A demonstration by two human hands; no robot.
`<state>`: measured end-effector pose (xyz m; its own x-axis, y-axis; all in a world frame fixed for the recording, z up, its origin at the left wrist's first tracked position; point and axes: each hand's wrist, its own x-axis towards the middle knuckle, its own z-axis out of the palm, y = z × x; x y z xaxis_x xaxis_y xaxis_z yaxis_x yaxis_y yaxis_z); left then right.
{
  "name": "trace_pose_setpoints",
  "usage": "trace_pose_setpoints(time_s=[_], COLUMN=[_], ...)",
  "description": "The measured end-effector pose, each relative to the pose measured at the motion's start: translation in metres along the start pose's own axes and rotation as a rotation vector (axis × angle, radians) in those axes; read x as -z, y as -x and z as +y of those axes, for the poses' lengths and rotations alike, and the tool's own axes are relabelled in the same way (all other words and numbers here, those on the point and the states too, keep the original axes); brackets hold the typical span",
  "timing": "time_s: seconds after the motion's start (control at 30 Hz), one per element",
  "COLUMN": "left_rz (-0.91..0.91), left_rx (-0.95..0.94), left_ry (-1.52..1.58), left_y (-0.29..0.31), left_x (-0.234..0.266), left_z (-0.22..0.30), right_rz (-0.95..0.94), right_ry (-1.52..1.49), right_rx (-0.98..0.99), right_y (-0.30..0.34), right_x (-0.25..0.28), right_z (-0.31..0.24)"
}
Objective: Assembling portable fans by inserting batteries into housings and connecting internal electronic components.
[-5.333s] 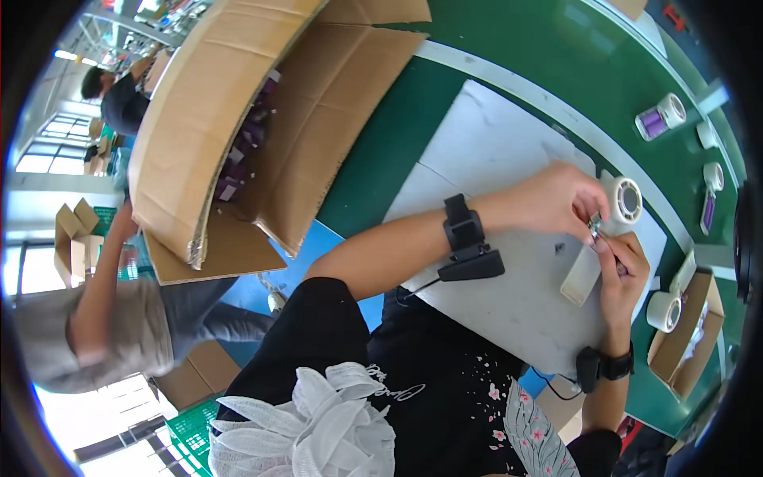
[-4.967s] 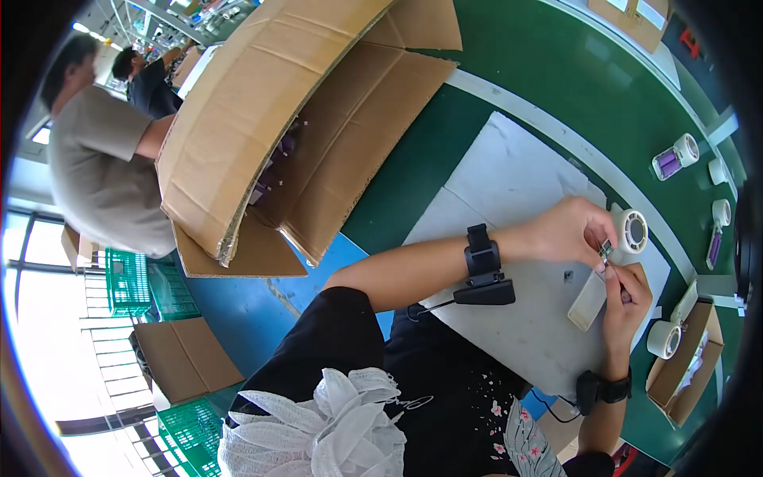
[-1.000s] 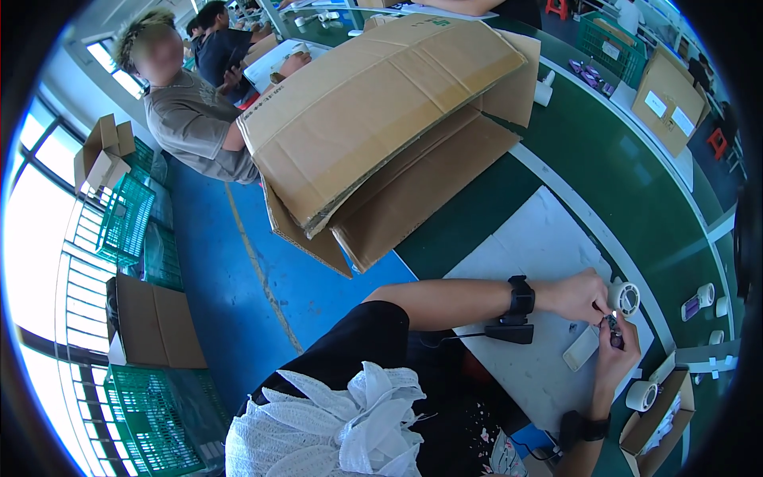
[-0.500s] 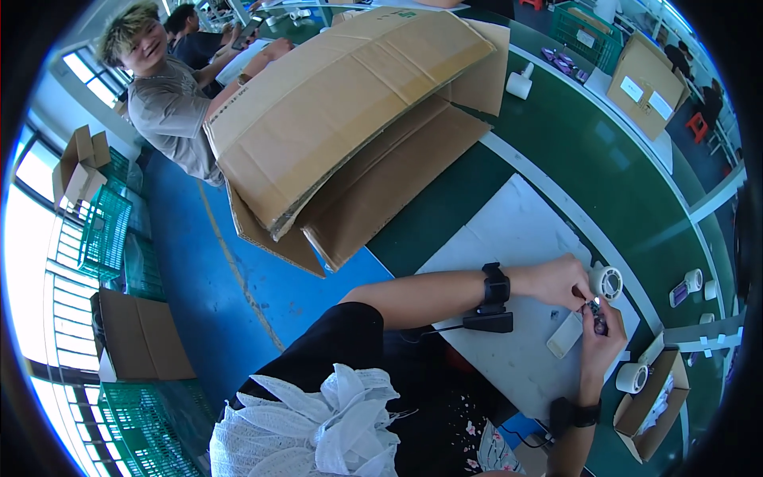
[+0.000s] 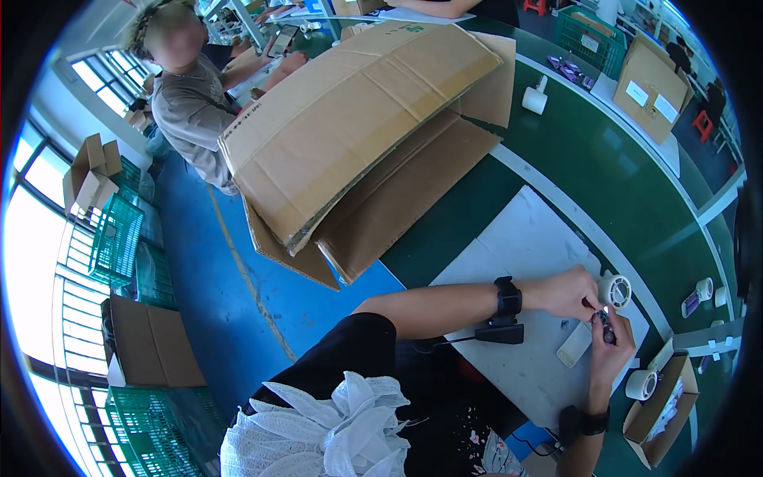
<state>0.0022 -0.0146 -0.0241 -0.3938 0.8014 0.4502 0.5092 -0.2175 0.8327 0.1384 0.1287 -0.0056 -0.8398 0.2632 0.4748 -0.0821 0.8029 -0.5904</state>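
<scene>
My left hand point(image 5: 569, 292) has its fingertips pinched together against a small dark, shiny part point(image 5: 605, 324). That part sits in the closed fingers of my right hand point(image 5: 612, 355); its kind is too small to make out. Whatever the left fingertips grip is hidden. Both hands are over a pale worn sheet point(image 5: 524, 238) on the green table. Just beyond them stands a white ring-shaped part point(image 5: 614, 291) with a hollow, dark-patterned centre. Next to the right hand, a cream rectangular block point(image 5: 574, 345) lies on the sheet.
A large open cardboard box point(image 5: 366, 119) covers the table's far left. To the right are an open carton point(image 5: 660, 409) and a white roll point(image 5: 640, 385). A white cylindrical part point(image 5: 535, 98) lies farther back. Another person point(image 5: 191, 107) is beyond the box; green crates point(image 5: 119, 238) line the left.
The whole view has shifted, so the scene appears slightly farther right and lower. Both hands stay together at the small part, with only slight finger movement.
</scene>
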Motion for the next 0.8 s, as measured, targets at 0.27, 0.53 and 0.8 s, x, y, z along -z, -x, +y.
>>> trace_pose_setpoints(time_s=[0.27, 0.53, 0.8], left_rz=[0.008, 0.000, -0.023], left_rx=[-0.045, -0.037, 0.171], left_ry=[-0.030, -0.036, 0.151], left_y=[-0.001, -0.001, 0.000], left_x=[0.002, 0.002, 0.004], left_z=[0.000, 0.001, 0.014], right_rz=[0.025, 0.019, -0.016], right_ry=[-0.009, -0.008, -0.055], right_rx=[0.013, -0.024, -0.096], right_y=[-0.002, -0.003, 0.000], right_x=[-0.004, -0.003, 0.000], right_z=[-0.001, -0.004, -0.003])
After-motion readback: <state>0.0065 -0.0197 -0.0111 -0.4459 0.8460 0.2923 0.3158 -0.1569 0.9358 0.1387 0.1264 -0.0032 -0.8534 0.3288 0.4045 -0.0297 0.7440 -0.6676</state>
